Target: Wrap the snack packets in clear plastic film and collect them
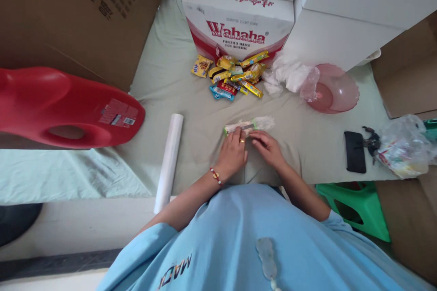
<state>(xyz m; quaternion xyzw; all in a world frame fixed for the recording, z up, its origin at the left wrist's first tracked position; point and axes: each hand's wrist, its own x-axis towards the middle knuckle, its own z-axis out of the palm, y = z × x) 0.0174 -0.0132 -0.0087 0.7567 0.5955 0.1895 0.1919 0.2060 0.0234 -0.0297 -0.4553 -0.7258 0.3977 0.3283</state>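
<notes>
A small packet in clear plastic, with bright green edges, lies on the cloth in front of me. Loose crinkled film sticks out at its right end. My left hand lies over the near side of the packet, its fingers close together and holding it down; the thumb is hidden. At the packet's right part, my right hand touches the near edge with its fingertips, thumb and fingers apart. What is inside the plastic is too small to make out.
Several snack packets are heaped before a Wahaba box. To their right are white plastic bags and a pink bowl. A white roll and red jug lie left; a black phone lies right.
</notes>
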